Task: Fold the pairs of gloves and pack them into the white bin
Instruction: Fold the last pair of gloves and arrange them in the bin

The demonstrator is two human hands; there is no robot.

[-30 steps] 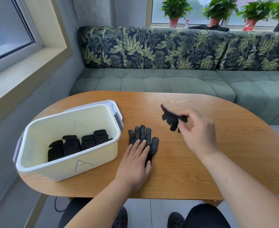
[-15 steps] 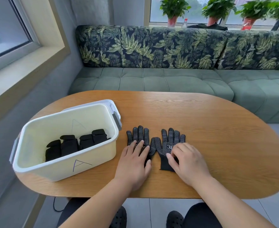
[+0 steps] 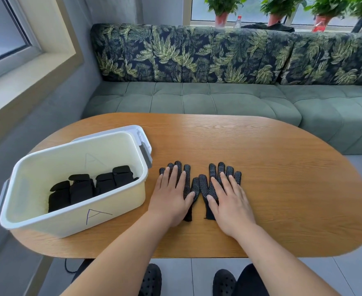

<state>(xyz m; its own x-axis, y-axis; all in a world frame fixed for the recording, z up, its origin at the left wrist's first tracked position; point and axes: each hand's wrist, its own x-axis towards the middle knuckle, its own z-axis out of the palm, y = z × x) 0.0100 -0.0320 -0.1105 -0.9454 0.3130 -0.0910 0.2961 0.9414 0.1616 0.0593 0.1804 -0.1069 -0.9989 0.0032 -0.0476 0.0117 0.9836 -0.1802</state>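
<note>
Two black gloves with white grip dots lie flat, side by side, near the front of an oval wooden table [image 3: 282,167], fingers pointing away from me and thumbs touching in the middle. My left hand [image 3: 171,199] lies palm down on the left glove [image 3: 187,184], fingers spread and straight, gripping nothing. My right hand [image 3: 231,201] lies the same way on the right glove [image 3: 205,184], flat and open, pressing it to the wood. Both cuffs show at the near edge of my palms.

Just left of the gloves stands the white bin [image 3: 103,216], marked with a hand-drawn letter A on its near wall. Inside it, on the bottom, I see a row of folded black glove bundles [image 3: 90,186] packed close together. Behind the table runs a green sofa [image 3: 197,99] with a leaf-print back.
</note>
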